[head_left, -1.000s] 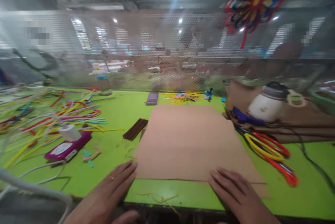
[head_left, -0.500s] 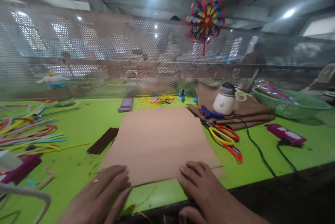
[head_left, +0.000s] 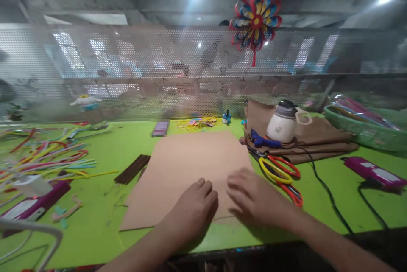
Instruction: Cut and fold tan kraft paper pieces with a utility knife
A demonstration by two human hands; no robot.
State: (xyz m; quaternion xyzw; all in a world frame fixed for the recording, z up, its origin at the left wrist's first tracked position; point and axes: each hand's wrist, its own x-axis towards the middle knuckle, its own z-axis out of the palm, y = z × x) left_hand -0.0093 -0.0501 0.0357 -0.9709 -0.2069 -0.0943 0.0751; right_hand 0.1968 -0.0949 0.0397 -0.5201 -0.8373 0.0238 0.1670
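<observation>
A large sheet of light brown paper (head_left: pixel 187 157) lies on the green table in front of me, with another layer showing along its left side. My left hand (head_left: pixel 193 208) rests on the sheet near its front edge, fingers curled and pressed together; what may be under them is hidden. Beside it, over the sheet's right front part, my right hand (head_left: pixel 251 193) is slightly smeared by motion, its fingers bent and a little apart, with nothing visible in them. Scissors with red and yellow handles (head_left: pixel 276 170) lie right of the sheet.
A blue glue gun (head_left: pixel 263 139) and a white jug (head_left: pixel 281 125) rest on folded brown material (head_left: pixel 333 144). A green basket (head_left: pixel 365 136) and a purple power strip (head_left: pixel 372 172) stand right. Dark brown strips (head_left: pixel 132 169) and colourful strips (head_left: pixel 47 157) lie left.
My left hand has moved right and forward, from the sheet's left front corner toward its middle. My right hand has risen slightly onto the sheet. The camera view has shifted.
</observation>
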